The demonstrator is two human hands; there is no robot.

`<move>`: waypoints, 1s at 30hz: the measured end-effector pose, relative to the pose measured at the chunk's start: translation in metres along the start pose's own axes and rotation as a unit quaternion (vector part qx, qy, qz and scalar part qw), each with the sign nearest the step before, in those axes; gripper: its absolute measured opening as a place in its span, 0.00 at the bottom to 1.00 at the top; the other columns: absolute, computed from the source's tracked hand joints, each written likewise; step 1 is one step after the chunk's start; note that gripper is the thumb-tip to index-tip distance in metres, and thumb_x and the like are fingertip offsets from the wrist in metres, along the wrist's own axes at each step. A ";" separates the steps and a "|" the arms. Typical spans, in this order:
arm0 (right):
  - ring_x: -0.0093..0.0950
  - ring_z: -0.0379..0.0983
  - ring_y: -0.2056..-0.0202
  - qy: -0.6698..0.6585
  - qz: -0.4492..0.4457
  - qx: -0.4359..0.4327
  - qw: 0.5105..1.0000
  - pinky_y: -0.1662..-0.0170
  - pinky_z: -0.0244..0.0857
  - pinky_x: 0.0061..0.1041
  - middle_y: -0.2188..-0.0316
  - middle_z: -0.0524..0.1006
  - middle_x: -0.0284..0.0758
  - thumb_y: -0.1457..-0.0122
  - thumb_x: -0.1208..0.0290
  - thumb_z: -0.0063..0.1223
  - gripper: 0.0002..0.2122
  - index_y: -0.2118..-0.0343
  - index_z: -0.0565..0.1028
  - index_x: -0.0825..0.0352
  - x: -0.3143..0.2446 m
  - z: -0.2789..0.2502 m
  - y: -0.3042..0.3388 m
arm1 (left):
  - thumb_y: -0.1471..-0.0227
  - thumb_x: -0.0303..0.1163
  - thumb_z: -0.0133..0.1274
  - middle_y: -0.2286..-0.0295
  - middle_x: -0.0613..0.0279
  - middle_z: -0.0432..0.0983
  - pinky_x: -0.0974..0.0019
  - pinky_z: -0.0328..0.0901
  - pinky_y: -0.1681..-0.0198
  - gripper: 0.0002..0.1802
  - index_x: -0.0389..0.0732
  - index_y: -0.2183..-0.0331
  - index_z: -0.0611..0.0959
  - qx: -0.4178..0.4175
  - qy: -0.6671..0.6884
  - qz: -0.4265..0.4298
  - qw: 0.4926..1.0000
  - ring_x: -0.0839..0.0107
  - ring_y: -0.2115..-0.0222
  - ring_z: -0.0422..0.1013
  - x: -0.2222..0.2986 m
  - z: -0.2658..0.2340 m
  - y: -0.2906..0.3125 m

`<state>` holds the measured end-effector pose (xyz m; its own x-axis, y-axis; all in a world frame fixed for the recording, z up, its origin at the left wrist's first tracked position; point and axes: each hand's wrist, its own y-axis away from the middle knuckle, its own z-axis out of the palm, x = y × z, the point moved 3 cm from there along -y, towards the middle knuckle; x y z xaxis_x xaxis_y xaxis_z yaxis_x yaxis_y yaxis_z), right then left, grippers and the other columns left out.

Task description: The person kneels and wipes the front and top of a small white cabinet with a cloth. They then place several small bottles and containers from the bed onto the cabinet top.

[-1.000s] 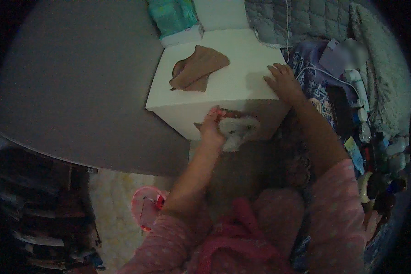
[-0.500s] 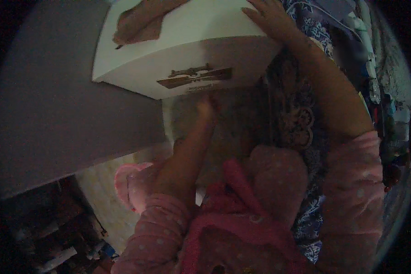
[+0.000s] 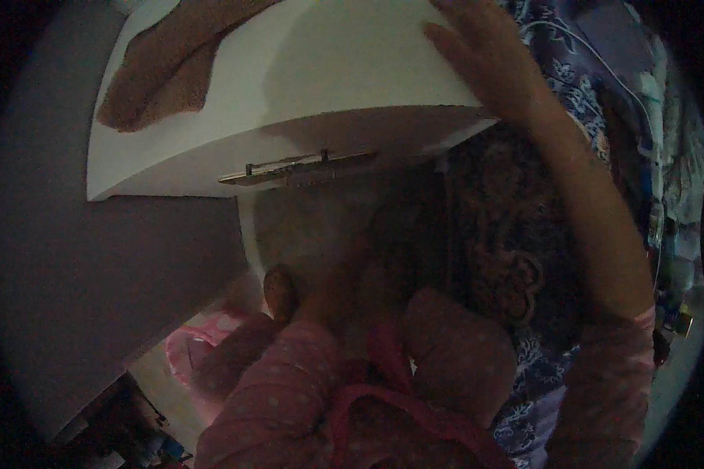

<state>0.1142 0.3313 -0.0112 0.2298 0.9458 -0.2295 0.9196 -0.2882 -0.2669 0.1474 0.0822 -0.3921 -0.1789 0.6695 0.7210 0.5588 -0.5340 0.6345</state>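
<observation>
My right hand [image 3: 489, 66] rests with fingers spread on the right part of the white cabinet's pale top [image 3: 360, 62]. Its thumb is apart from the fingers, and nothing shows in its grasp. A gold-toned handle [image 3: 297, 166] runs across the cabinet's front face. Down in the shadow below that front is my left hand [image 3: 356, 262], close to my knees. It is dark and smeared, so its fingers do not show. Both arms wear pink dotted sleeves.
A folded brown towel [image 3: 160, 74] lies on the cabinet's left side. To the right is a dark blue patterned cloth [image 3: 528, 406], with a white cable [image 3: 594, 59] across its far part. A grey wall-like panel [image 3: 133, 273] stands left. Pink fabric [image 3: 188, 344] lies low left.
My left hand has drawn back toward my body from near the cabinet front's lower edge. The view has shifted, so the cabinet looks larger and lower. My right hand stays on its top.
</observation>
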 end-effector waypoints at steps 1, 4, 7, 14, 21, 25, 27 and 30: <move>0.43 0.53 0.44 -0.018 0.003 0.004 1.000 0.42 0.49 0.37 0.47 0.61 0.47 0.39 0.58 0.42 0.23 0.47 0.62 0.72 -0.001 -0.001 0.003 | 0.56 0.31 0.48 0.72 0.60 0.72 0.61 0.67 0.69 0.15 0.38 0.63 0.74 -0.006 0.003 0.001 1.000 0.64 0.72 0.69 0.003 -0.004 0.006; 0.42 0.60 0.48 0.253 -0.277 0.141 0.916 0.47 0.55 0.39 0.51 0.67 0.41 0.46 0.67 0.47 0.17 0.52 0.69 0.62 0.027 0.016 0.007 | 0.57 0.31 0.48 0.71 0.59 0.72 0.60 0.67 0.68 0.16 0.37 0.62 0.74 -0.033 0.027 0.015 0.999 0.63 0.70 0.69 0.031 -0.018 0.030; 0.41 0.62 0.50 0.273 -0.242 0.163 0.917 0.47 0.57 0.39 0.51 0.67 0.41 0.46 0.67 0.46 0.15 0.55 0.71 0.63 0.010 0.011 0.007 | 0.58 0.30 0.49 0.69 0.59 0.72 0.60 0.67 0.67 0.17 0.37 0.61 0.74 -0.052 0.105 0.033 0.993 0.62 0.69 0.69 0.073 -0.051 0.072; 0.41 0.64 0.53 0.115 -0.014 0.296 0.948 0.49 0.58 0.38 0.55 0.70 0.40 0.48 0.68 0.48 0.15 0.57 0.72 0.64 -0.027 -0.008 0.044 | 0.59 0.29 0.49 0.67 0.57 0.72 0.58 0.67 0.64 0.20 0.37 0.60 0.73 -0.153 0.367 0.116 0.910 0.60 0.66 0.70 0.177 -0.147 0.204; 0.29 0.70 0.63 -0.684 0.161 -0.140 0.698 0.62 0.65 0.29 0.63 0.73 0.35 0.42 0.61 0.44 0.14 0.57 0.70 0.64 -0.171 0.105 0.206 | 0.65 0.27 0.47 0.59 0.52 0.71 0.51 0.61 0.50 0.28 0.34 0.55 0.70 -0.128 0.567 0.211 0.786 0.53 0.57 0.68 0.185 -0.219 0.307; 0.35 0.68 0.55 -0.780 0.163 -0.257 0.547 0.54 0.64 0.38 0.54 0.70 0.37 0.40 0.55 0.38 0.20 0.51 0.67 0.65 -0.251 0.119 0.253 | 0.64 0.28 0.48 0.58 0.52 0.71 0.51 0.61 0.50 0.29 0.33 0.54 0.70 -0.150 0.584 0.201 0.772 0.53 0.57 0.68 0.184 -0.198 0.344; 0.37 0.65 0.50 -0.803 0.101 -0.130 0.573 0.49 0.60 0.37 0.49 0.66 0.37 0.40 0.56 0.39 0.21 0.49 0.66 0.64 -0.235 0.107 0.223 | 0.63 0.28 0.48 0.57 0.52 0.71 0.51 0.62 0.50 0.29 0.33 0.54 0.70 -0.158 0.576 0.186 0.780 0.54 0.57 0.68 0.182 -0.190 0.357; 0.37 0.63 0.49 -0.844 0.099 -0.023 0.527 0.47 0.58 0.37 0.47 0.65 0.37 0.40 0.56 0.38 0.21 0.48 0.66 0.64 -0.200 0.081 0.190 | 0.61 0.29 0.49 0.56 0.52 0.71 0.52 0.62 0.50 0.29 0.34 0.53 0.69 -0.115 0.535 0.095 0.832 0.55 0.56 0.68 0.166 -0.191 0.369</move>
<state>0.2170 0.0753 -0.0922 -0.2519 -0.5935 -0.7644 0.9468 -0.3147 -0.0676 0.1688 -0.1027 0.0147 -0.7922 -0.2149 0.5712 0.5111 -0.7451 0.4285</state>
